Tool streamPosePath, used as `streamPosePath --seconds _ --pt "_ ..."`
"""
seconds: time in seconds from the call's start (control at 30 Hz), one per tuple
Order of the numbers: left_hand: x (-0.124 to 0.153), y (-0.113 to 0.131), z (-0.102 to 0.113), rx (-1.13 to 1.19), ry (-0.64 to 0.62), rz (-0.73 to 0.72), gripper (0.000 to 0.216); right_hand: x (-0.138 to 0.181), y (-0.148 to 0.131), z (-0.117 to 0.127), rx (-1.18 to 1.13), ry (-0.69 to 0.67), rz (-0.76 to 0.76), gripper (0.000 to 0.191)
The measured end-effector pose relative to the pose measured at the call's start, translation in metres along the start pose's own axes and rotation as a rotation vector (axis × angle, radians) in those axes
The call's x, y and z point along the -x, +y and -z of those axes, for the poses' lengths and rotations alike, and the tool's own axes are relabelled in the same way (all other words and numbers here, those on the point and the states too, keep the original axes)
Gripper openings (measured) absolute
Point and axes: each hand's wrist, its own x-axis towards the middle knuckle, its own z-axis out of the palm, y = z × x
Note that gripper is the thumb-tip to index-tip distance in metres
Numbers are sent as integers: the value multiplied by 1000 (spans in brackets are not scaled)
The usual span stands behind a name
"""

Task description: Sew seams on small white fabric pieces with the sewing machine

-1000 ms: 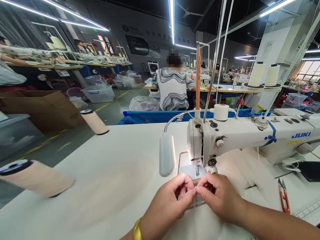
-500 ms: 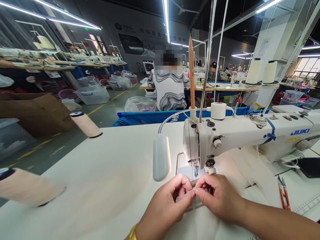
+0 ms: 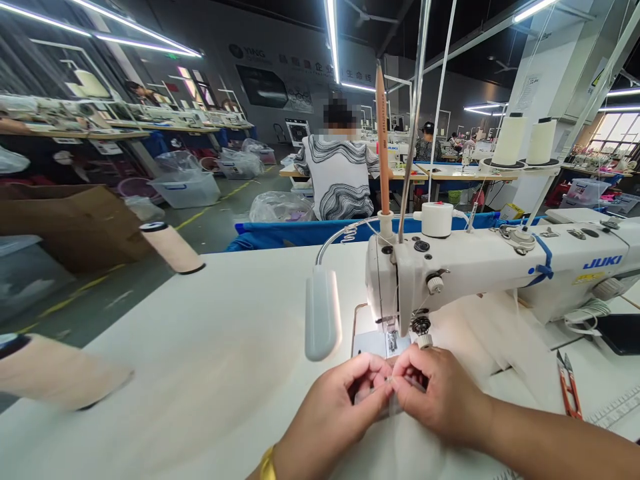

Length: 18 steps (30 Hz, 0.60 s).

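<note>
Just in front of the needle of a white sewing machine [image 3: 480, 267], my two hands meet fingertip to fingertip. My left hand [image 3: 345, 393] is closed in a pinch on thin, pale sheer fabric [image 3: 407, 443], which hangs down over the table edge side. My right hand [image 3: 435, 390] pinches the same fabric close to the left fingertips. The exact fold between the fingers is too small to make out. Behind the fingers, the presser foot [image 3: 392, 341] stands over the metal plate. More pale fabric [image 3: 480, 327] lies under the machine arm.
A small lamp [image 3: 321, 317] hangs left of the needle. Orange-handled thread snips [image 3: 569, 385], a ruler [image 3: 615, 410] and a black phone [image 3: 620, 335] lie at right. Thread cones [image 3: 173, 249] are at the table's left. A person [image 3: 340, 173] sits ahead, back turned.
My fingertips have shifted very slightly while still pinching the fabric. Otherwise the scene stays the same apart from a tiny camera movement.
</note>
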Motion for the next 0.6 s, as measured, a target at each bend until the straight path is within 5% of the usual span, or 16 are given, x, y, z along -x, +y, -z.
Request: streamPosePath --seconds 0.3,0.6 --pt "-5 -24 -2 0 29 -91 41 -1 -1 2 30 -25 -34 11" --pt "-4 -23 -2 -2 12 -50 42 -1 -4 3 -35 -42 -59 9"
